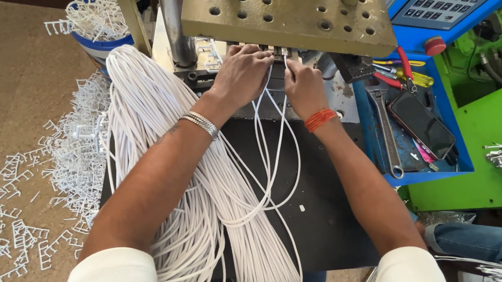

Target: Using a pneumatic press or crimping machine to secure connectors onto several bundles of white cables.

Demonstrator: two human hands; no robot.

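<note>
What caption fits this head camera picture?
Both hands, left hand and right hand, set white cable ends under a perforated metal press plate.

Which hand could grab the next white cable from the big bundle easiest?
Probably the left hand: its arm lies right over the bundle. The right hand sits farther off, pinching a cable at the mold.

White cables (201,173), orange wristband (319,119)
</note>
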